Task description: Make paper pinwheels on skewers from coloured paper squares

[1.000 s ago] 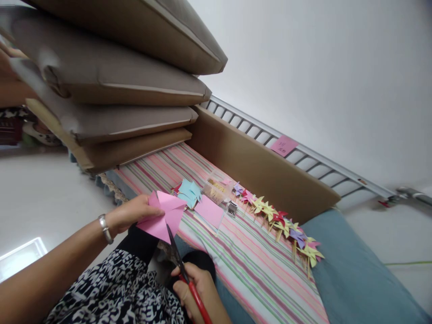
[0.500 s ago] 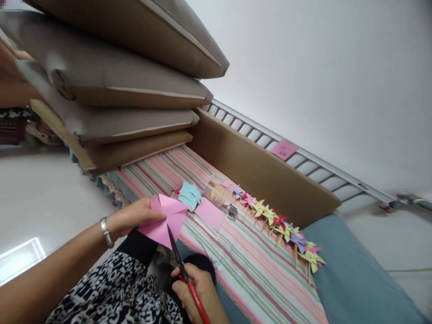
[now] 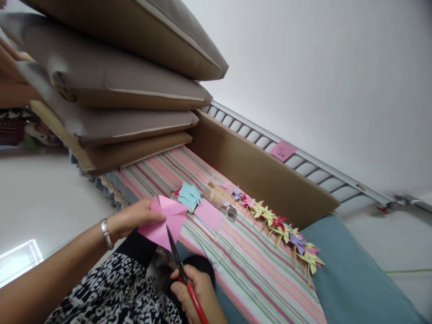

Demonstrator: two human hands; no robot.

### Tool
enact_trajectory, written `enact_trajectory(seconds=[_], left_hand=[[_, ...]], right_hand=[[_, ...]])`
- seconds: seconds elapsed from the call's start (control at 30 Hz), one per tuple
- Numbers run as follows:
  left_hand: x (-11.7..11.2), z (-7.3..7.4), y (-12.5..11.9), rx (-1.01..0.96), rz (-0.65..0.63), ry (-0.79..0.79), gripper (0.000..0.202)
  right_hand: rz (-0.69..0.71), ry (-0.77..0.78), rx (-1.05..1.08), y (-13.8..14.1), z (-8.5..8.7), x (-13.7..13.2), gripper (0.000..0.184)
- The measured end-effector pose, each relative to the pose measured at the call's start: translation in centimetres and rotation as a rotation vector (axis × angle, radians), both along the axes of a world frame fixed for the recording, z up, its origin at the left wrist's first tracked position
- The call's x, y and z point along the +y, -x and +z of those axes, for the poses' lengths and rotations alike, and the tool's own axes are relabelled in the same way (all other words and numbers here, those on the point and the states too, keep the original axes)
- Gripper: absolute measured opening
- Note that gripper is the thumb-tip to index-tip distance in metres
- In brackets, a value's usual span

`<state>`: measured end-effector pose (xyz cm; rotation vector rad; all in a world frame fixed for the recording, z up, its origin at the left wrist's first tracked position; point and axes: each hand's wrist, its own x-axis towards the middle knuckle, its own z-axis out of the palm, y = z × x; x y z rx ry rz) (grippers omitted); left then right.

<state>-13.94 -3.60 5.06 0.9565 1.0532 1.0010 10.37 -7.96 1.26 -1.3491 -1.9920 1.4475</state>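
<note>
Head view: at lower centre-left, one pink paper (image 3: 173, 212) is pinched by the fingers of the left hand (image 3: 137, 216). One pair of scissors (image 3: 177, 257), overlapping the paper, is grasped by those of the right hand (image 3: 200, 288). At right, at least nine pinwheels (image 3: 285, 232) are laid. The upper left is obstructed by four stacked cushions (image 3: 145, 92).

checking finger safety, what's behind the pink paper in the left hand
Behind the pink paper, striped sheet shows past its right edge, black cloth past its lower left. Any part of the left hand behind it is covered and can't be seen.
</note>
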Motion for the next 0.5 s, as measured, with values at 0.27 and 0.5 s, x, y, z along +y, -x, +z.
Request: enact_trajectory(seconds=[0.27,0.5], left_hand=[[0.5,0.1,0.5,0.031,0.073,-0.009,0.021],[1.2,0.1,1.3,0.093,0.035,0.03,0.017]], right_hand=[[0.061,-0.101,-0.116,-0.7,0.3,0.2,0.015],[-0.034,-0.274,-0.074,-4.8,1.0,0.5,0.044]])
